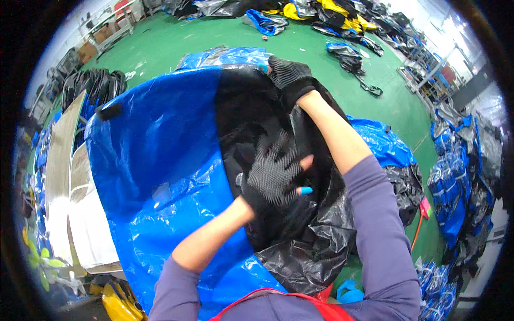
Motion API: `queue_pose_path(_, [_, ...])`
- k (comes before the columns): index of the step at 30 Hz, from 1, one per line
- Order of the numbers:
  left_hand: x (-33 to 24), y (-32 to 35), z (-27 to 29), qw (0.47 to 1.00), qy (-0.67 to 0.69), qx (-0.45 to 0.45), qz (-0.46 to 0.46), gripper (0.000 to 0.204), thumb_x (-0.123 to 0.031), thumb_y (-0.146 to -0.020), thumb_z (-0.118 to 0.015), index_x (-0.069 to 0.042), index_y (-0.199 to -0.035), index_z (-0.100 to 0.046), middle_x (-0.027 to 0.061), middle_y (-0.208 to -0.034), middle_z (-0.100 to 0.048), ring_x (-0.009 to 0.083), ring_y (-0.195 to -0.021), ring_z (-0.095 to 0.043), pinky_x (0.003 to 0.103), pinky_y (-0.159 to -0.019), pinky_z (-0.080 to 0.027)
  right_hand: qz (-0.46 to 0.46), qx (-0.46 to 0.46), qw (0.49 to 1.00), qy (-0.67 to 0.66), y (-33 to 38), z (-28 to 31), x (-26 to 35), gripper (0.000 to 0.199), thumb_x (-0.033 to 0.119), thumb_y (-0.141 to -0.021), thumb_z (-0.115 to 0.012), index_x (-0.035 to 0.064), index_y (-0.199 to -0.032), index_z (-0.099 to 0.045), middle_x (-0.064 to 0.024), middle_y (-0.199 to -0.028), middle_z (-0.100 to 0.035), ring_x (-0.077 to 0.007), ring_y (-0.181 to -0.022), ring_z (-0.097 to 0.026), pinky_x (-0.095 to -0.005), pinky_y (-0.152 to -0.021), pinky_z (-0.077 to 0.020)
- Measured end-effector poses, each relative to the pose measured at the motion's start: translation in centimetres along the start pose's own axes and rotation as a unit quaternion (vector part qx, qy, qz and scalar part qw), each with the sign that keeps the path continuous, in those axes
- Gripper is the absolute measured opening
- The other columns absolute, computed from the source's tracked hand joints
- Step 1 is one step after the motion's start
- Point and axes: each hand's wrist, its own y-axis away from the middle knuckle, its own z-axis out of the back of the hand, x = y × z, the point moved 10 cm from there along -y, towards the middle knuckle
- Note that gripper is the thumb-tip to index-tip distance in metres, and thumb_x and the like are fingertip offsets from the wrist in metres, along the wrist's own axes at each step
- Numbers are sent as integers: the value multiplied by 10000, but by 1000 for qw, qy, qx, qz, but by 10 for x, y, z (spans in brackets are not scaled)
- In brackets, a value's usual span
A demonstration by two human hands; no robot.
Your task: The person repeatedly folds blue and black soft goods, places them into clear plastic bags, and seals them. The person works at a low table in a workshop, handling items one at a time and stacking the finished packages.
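Observation:
A large blue and black plastic tarpaulin cover (160, 139) spreads out in front of me, glossy and creased, with its black part on the right. My left hand (276, 174), in a grey-black knit glove with bare or blue-wrapped fingertips, lies over the black part with its fingers spread and holds nothing. Up at the cover's far edge, my right hand (289, 77) in a matching glove has its fingers closed round the black rim. A small dark patch (110, 112) sits near the cover's far left corner.
Pale boards (61, 182) stand under the cover's left side. Heaps of blue, black and yellow covers (326, 16) lie on the green floor (198, 32) at the far side. Bundled blue covers (447, 187) are stacked on the right, near a metal rack (436, 69).

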Motion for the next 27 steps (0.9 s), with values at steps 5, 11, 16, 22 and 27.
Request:
queue_pose_path(5, [8, -35, -38, 990, -26, 112, -83, 719, -654, -776, -535, -267, -1376, -452, 122, -1477, -351, 410, -1366, -257, 628, -1093, -154, 151, 98, 983, -33, 20, -6, 47, 644, 541, -735, -684, 58, -1136, -538, -192, -906, -648, -356, -844, -652, -448, -698, -515])
queue_pose_path(11, [141, 98, 77, 996, -83, 17, -27, 481, -400, -839, -597, -147, -1247, -579, 169, -1269, -565, 361, -1217, -495, 446, -1032, -377, 166, 40, 984, -50, 93, 52, 84, 410, 272, -913, -533, 107, -1289, -529, -156, -903, -645, -321, -753, -637, -429, -612, -500])
queue_pose_path(16, [195, 243, 137, 940, -183, 172, 230, 451, -370, -891, -542, -98, -1250, -560, 188, -1302, -524, 394, -1204, -462, 469, -1055, -338, 174, 517, 834, -85, 263, -6, 107, 461, 273, -912, -523, 368, -1358, -455, -149, -894, -592, -334, -801, -620, -468, -670, -509])
queue_pose_path(22, [13, 131, 238, 974, -80, 184, 104, 425, -340, -878, -565, -107, -1231, -612, 190, -1242, -570, 358, -1176, -518, 430, -1033, -362, 260, 501, 823, -59, 260, -16, 118, 497, 211, -827, -561, 299, -1313, -497, -147, -975, -617, -330, -834, -629, -435, -694, -512])
queue_pose_path(27, [130, 114, 273, 749, -364, 416, 365, 609, -549, -952, -307, -104, -977, -722, 217, -918, -668, 346, -894, -653, 442, -821, -491, 230, 557, 792, -96, 250, 0, 113, 596, 537, -821, -569, 313, -1364, -467, -204, -1073, -602, -371, -963, -613, -460, -814, -491])
